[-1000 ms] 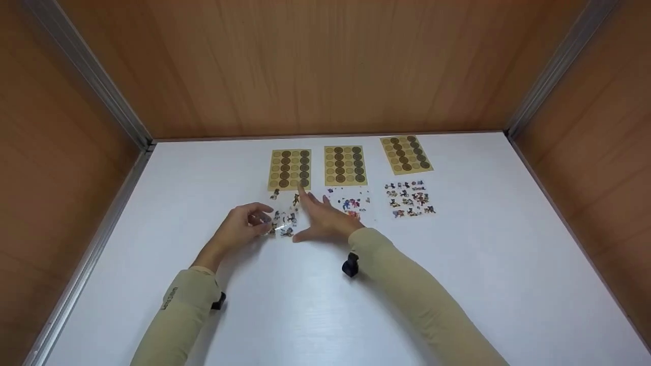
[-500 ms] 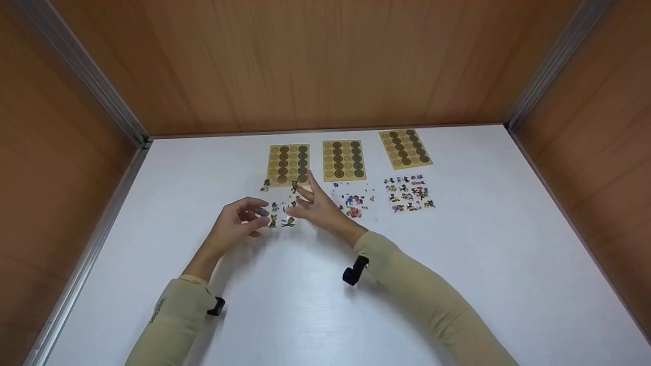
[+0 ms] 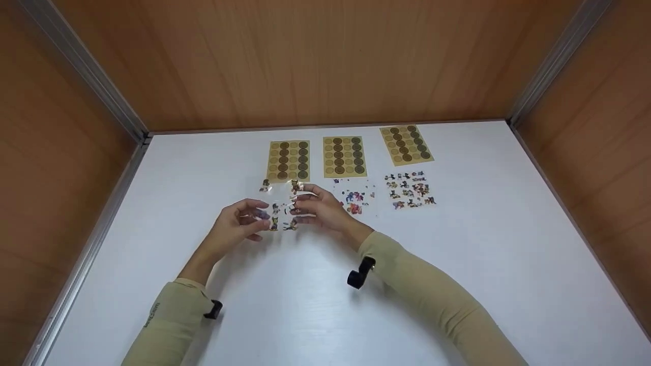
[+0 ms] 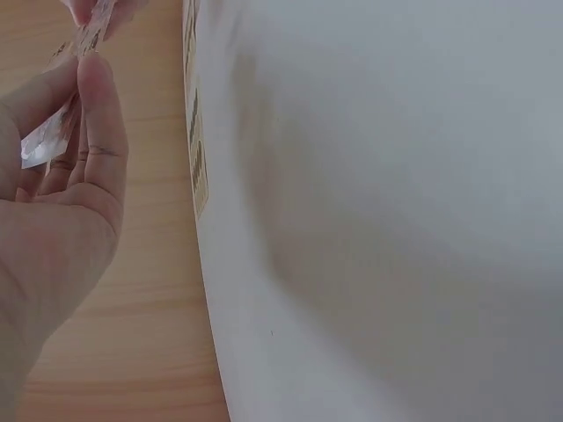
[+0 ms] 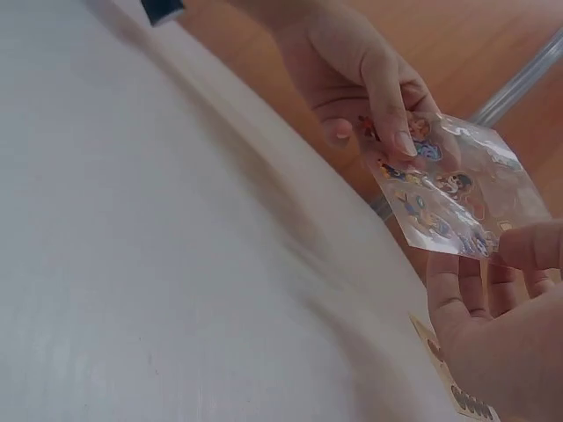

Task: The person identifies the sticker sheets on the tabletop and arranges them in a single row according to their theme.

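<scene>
Held up off the white table is a clear sticker sheet with small colourful cartoon figures. My left hand pinches its left edge between thumb and fingers. At the opposite edge, my right hand grips the sheet with the thumb on the near face and fingers behind. The right wrist view shows the glossy sheet tilted between both hands. In the left wrist view the sheet appears nearly edge-on, and my right hand is mostly out of frame.
Three tan sheets of round stickers, left, middle and right, lie along the back of the white table. Two more clear sticker sheets, one near my right hand and one farther right, lie before them. Wooden walls enclose the table.
My right hand, earlier spread over the sheet's right side, has closed its fingers on that edge. My left hand keeps its pinch and has shifted slightly left.
</scene>
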`<state>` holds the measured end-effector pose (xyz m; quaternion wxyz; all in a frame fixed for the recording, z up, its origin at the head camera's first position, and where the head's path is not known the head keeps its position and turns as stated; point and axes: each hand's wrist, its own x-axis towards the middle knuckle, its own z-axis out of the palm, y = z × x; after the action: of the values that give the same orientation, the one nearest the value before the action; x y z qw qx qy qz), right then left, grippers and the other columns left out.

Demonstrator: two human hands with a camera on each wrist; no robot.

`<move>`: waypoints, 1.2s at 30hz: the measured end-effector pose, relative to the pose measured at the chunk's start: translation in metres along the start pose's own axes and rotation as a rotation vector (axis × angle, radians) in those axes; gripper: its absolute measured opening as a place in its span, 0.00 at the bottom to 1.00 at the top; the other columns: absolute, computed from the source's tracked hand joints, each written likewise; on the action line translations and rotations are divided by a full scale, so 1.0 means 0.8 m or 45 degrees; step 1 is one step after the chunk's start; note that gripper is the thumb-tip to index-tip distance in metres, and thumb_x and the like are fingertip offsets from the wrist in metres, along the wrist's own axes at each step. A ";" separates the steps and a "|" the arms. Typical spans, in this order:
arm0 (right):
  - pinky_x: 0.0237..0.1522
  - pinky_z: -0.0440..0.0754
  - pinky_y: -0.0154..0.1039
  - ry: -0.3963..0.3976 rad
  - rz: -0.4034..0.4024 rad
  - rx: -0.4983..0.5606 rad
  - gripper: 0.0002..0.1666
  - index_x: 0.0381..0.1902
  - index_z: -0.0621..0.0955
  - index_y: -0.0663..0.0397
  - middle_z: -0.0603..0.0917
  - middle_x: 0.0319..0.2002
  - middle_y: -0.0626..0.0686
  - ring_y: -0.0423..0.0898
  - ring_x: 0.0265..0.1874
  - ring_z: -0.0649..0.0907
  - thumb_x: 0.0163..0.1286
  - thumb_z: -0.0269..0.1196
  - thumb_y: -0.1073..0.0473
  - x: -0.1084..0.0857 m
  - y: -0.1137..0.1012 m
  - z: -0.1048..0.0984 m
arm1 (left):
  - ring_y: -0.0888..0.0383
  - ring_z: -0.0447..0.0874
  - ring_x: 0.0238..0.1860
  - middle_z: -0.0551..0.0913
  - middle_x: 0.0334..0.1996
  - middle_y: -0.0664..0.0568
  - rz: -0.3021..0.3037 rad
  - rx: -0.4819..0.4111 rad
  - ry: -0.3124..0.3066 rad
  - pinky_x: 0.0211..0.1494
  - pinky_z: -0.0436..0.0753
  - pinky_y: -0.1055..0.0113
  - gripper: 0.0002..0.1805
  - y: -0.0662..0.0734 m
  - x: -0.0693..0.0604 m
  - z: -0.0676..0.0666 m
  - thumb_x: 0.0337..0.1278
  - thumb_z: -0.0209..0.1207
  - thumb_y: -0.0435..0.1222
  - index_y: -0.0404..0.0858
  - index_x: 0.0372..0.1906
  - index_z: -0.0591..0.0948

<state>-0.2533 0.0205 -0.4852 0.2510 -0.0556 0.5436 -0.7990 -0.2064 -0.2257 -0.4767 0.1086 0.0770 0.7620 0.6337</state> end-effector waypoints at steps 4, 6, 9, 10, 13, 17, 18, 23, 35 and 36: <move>0.52 0.87 0.47 0.018 0.020 0.018 0.25 0.66 0.69 0.60 0.80 0.49 0.55 0.49 0.41 0.85 0.73 0.57 0.72 -0.001 0.001 -0.001 | 0.49 0.87 0.43 0.82 0.45 0.40 -0.017 -0.010 -0.020 0.44 0.90 0.54 0.26 -0.002 0.000 -0.001 0.60 0.70 0.32 0.30 0.61 0.76; 0.52 0.86 0.48 0.020 0.035 0.030 0.25 0.66 0.70 0.60 0.80 0.50 0.56 0.49 0.42 0.85 0.73 0.58 0.71 -0.001 0.001 -0.001 | 0.49 0.87 0.43 0.81 0.45 0.40 -0.034 -0.021 -0.034 0.46 0.89 0.54 0.28 -0.002 0.000 -0.003 0.62 0.69 0.34 0.29 0.63 0.75; 0.52 0.86 0.48 0.025 0.064 0.067 0.24 0.65 0.72 0.58 0.79 0.55 0.61 0.49 0.41 0.85 0.72 0.59 0.69 -0.002 0.001 0.000 | 0.45 0.86 0.46 0.80 0.47 0.36 -0.073 -0.041 -0.050 0.49 0.88 0.53 0.30 0.000 -0.001 -0.008 0.64 0.67 0.37 0.28 0.66 0.72; 0.52 0.86 0.48 0.024 0.074 0.081 0.24 0.64 0.72 0.58 0.78 0.58 0.63 0.49 0.41 0.85 0.73 0.59 0.69 -0.003 0.001 0.000 | 0.43 0.86 0.47 0.80 0.48 0.34 -0.084 -0.040 -0.049 0.49 0.88 0.54 0.30 0.001 -0.001 -0.010 0.65 0.67 0.38 0.28 0.66 0.72; 0.53 0.86 0.48 0.007 0.096 0.114 0.22 0.63 0.74 0.57 0.74 0.65 0.67 0.49 0.41 0.85 0.73 0.59 0.68 -0.002 0.000 0.003 | 0.43 0.86 0.47 0.79 0.50 0.31 -0.122 -0.042 -0.035 0.49 0.88 0.55 0.31 0.005 -0.001 -0.020 0.67 0.66 0.38 0.29 0.68 0.70; 0.54 0.85 0.49 0.000 0.107 0.144 0.21 0.62 0.75 0.56 0.75 0.64 0.65 0.49 0.42 0.85 0.73 0.59 0.68 0.003 0.002 0.003 | 0.49 0.87 0.43 0.81 0.50 0.33 -0.146 -0.023 0.004 0.47 0.89 0.56 0.30 0.011 0.002 -0.034 0.68 0.64 0.37 0.29 0.68 0.68; 0.54 0.85 0.50 0.001 0.117 0.150 0.21 0.63 0.75 0.55 0.77 0.63 0.63 0.49 0.42 0.84 0.73 0.59 0.68 0.004 0.004 0.003 | 0.50 0.88 0.43 0.81 0.49 0.34 -0.153 -0.016 0.016 0.47 0.89 0.56 0.29 0.011 0.002 -0.038 0.68 0.64 0.36 0.30 0.68 0.68; 0.52 0.86 0.50 0.032 0.182 0.167 0.22 0.63 0.77 0.53 0.83 0.56 0.57 0.50 0.42 0.85 0.73 0.61 0.68 0.015 0.023 0.014 | 0.51 0.88 0.42 0.81 0.49 0.36 -0.221 0.068 0.070 0.46 0.89 0.57 0.27 0.000 -0.006 -0.055 0.70 0.62 0.34 0.32 0.68 0.69; 0.43 0.89 0.48 0.034 0.216 0.068 0.24 0.61 0.77 0.53 0.86 0.48 0.56 0.48 0.36 0.85 0.70 0.59 0.75 0.065 0.061 0.078 | 0.53 0.86 0.40 0.78 0.49 0.38 -0.335 0.360 0.248 0.43 0.88 0.64 0.27 -0.019 -0.033 -0.102 0.73 0.57 0.35 0.30 0.71 0.66; 0.42 0.89 0.47 0.037 0.204 0.039 0.24 0.61 0.76 0.54 0.86 0.48 0.56 0.48 0.35 0.85 0.70 0.59 0.75 0.068 0.063 0.083 | 0.53 0.85 0.40 0.78 0.49 0.39 -0.354 0.372 0.264 0.42 0.88 0.65 0.27 -0.021 -0.034 -0.104 0.73 0.56 0.35 0.30 0.71 0.65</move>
<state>-0.2592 -0.0750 -0.5139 0.3070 0.0035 0.5377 -0.7853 -0.2017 -0.3152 -0.4772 0.1035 -0.0793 0.8561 0.5000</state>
